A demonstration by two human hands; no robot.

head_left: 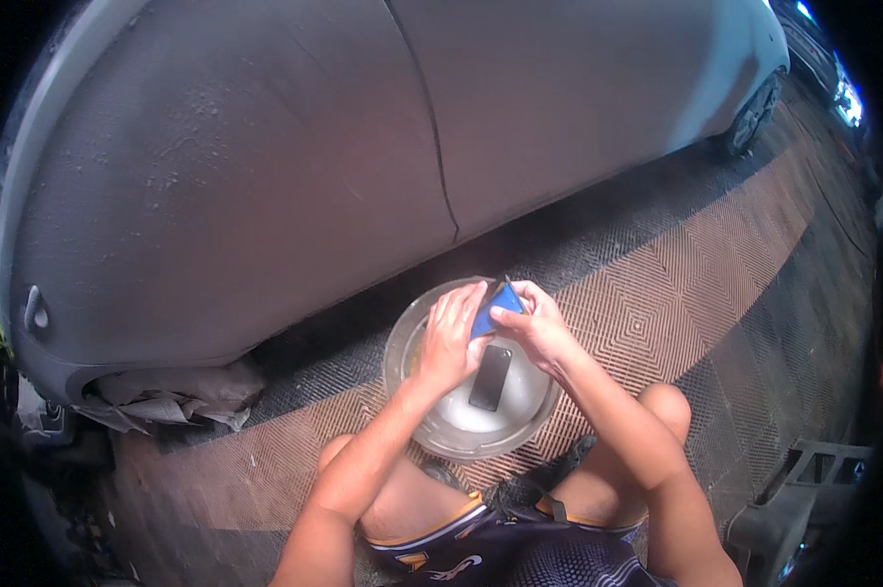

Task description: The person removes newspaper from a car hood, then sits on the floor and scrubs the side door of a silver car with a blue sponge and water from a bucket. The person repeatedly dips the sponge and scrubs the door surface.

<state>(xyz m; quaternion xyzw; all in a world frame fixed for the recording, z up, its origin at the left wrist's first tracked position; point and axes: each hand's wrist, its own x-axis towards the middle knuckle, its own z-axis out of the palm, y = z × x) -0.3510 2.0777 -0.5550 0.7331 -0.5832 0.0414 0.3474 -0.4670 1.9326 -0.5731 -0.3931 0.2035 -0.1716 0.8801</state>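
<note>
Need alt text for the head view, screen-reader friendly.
A person's right hand grips a blue pad close beside their left hand, above a round basin with a dark rectangular piece inside. Beyond stands a car with a dull, matte side, on ridged floor tiles.

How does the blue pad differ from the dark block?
The blue pad is bright blue; the dark block is near black.
The blue pad is gripped by the right hand; the dark block is in the bucket, untouched.
Both show a flat face.
</note>
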